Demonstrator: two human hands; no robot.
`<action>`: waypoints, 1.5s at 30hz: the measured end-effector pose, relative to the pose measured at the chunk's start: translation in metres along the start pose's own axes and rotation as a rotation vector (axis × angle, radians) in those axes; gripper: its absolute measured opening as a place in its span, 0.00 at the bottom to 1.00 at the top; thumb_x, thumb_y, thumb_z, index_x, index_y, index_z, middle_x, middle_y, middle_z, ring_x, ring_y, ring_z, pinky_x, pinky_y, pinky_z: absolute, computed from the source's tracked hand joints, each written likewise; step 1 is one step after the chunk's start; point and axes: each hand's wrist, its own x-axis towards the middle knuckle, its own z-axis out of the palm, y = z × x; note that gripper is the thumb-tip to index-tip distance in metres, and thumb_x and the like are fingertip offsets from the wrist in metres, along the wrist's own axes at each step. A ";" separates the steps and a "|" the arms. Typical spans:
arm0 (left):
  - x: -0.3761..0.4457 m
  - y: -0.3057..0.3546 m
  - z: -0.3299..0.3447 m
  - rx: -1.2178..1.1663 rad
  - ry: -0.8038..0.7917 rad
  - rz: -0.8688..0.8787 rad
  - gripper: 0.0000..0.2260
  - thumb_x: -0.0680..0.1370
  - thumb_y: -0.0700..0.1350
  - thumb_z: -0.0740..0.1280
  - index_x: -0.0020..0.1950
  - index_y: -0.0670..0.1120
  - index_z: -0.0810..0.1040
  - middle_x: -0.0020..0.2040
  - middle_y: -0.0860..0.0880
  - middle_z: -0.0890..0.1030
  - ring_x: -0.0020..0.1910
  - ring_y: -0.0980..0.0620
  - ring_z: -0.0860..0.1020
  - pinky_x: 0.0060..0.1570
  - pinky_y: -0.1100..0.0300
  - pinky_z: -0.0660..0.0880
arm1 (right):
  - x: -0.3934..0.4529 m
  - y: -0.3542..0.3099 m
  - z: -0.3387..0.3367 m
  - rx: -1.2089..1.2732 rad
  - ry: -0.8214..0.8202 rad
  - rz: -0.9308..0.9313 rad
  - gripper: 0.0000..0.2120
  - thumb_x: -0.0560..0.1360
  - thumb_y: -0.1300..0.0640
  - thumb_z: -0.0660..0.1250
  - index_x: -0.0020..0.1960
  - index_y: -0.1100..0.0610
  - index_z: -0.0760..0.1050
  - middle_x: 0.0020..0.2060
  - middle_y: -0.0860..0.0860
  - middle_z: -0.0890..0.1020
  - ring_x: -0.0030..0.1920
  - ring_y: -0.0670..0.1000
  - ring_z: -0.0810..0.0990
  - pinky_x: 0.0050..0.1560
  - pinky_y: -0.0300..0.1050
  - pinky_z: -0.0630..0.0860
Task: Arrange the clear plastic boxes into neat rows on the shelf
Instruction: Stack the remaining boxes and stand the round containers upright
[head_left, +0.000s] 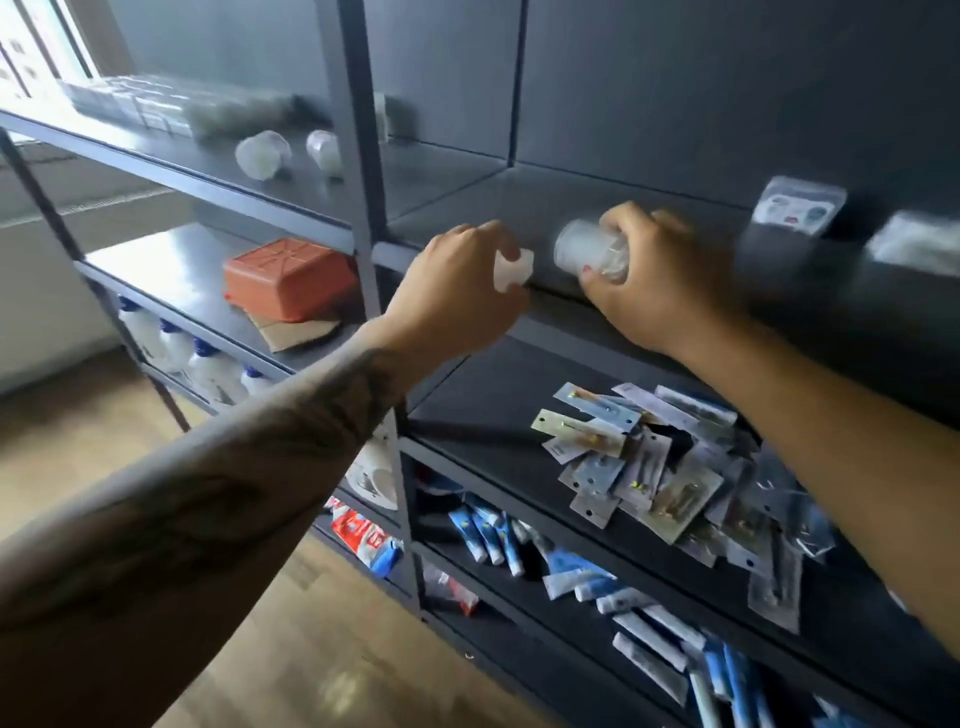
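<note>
— Head view: what are my hands holding?
— My left hand (457, 291) pinches a small clear box (513, 269); my right hand (654, 280) grips a clear jar (589, 252), contents blurred, over the shelf (519, 208).

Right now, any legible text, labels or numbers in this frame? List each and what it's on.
None can be read.
Hanging packet on the right back panel: printed patches, blurred.
Carded packets piled on the lower shelf: print too small.
Blue and white tubes below: markings too small.
Red and white packet: print blurred.
Clear box in the right hand, and the one in the left hand: no label visible.
</note>
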 end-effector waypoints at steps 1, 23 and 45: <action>-0.003 -0.017 -0.011 0.002 0.019 -0.012 0.16 0.76 0.50 0.69 0.64 0.51 0.79 0.58 0.48 0.80 0.58 0.45 0.77 0.48 0.59 0.65 | 0.005 -0.019 0.008 0.002 -0.012 -0.032 0.20 0.75 0.46 0.69 0.64 0.50 0.72 0.58 0.57 0.79 0.55 0.64 0.79 0.53 0.57 0.79; 0.051 -0.339 -0.174 0.013 0.095 -0.112 0.14 0.78 0.49 0.67 0.64 0.51 0.79 0.59 0.52 0.79 0.55 0.51 0.72 0.48 0.61 0.65 | 0.168 -0.300 0.175 0.051 -0.006 0.024 0.20 0.76 0.50 0.68 0.66 0.56 0.73 0.57 0.63 0.78 0.56 0.67 0.78 0.52 0.55 0.77; 0.199 -0.429 -0.193 -0.047 0.161 0.130 0.14 0.74 0.53 0.69 0.59 0.54 0.81 0.57 0.54 0.82 0.53 0.51 0.77 0.50 0.56 0.72 | 0.257 -0.359 0.221 -0.212 0.322 -0.203 0.20 0.76 0.41 0.65 0.60 0.53 0.78 0.62 0.53 0.79 0.58 0.63 0.78 0.56 0.57 0.67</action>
